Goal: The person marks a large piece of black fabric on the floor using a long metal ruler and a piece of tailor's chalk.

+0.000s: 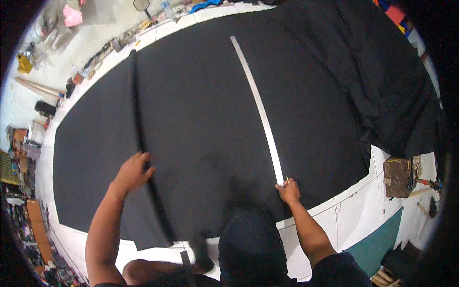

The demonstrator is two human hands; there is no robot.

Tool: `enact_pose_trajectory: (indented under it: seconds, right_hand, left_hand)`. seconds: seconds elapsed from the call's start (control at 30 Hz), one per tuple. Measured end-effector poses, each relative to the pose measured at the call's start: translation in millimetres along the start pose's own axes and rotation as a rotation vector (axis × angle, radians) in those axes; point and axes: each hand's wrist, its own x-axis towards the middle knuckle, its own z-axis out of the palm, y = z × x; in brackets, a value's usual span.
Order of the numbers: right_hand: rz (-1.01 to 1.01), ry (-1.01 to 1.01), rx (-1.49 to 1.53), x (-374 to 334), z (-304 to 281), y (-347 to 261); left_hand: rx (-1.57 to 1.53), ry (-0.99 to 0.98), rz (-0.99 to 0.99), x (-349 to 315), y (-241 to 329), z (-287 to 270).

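Note:
A wide sheet of black fabric [201, 119] is spread in front of me. A long pale ruler [260, 112] lies slantwise across it, from the far middle down to my right hand [290, 190]. That hand is closed at the ruler's near end, and a thin yellow stick [287, 180], its kind unclear, pokes up between the fingers. Over to the left, a long dark ridge [138, 112], seemingly a fold, runs from far to near across the fabric. My left hand [133, 172] is at this ridge, fingers curved and thumb apart, slightly blurred.
Bunched black fabric [387, 81] heaps up at the far right. White floor tiles [351, 203] border the sheet. A brown box [399, 177] and a green mat [377, 234] are at the right. Clutter and cardboard [38, 227] line the left. My knee [155, 272] is at the near edge.

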Motion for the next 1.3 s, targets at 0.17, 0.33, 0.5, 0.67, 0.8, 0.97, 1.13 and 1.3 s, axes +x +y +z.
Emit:
enact_pose_trajectory:
  seconds: [0.17,0.33,0.5,0.67,0.8,0.97,1.13,1.3]
  right_hand:
    - [-0.034,-0.005,-0.012,6,-4,5]
    - [-0.018,-0.122,0.178,-17,-14,-21]
    - [-0.149,-0.148,0.232,-24,-69,-46]
    - [-0.327,0.145,0.119,-65,-96,-79]
    - [-0.287,0.152,0.151,-110,-35,-86]
    - [-0.181,-0.027,0.342,-190,72,-54]
    - [-0.055,-0.248,0.321,-251,120,-46]
    - [-0.057,-0.317,0.163,-268,123,-56]
  left_hand:
    - [-0.070,-0.025,0.122,38,35,16]
    - [-0.042,-0.195,0.090,69,-15,91]
    - [0.060,-0.287,0.015,120,-39,160]
    - [0.076,-0.101,0.220,163,-18,187]
    - [0.035,0.071,0.288,191,-3,213]
    - [-0.086,-0.031,0.239,205,10,228]
    - [-0.173,0.102,0.316,213,-9,235]
    - [-0.328,-0.022,0.309,209,-19,219]
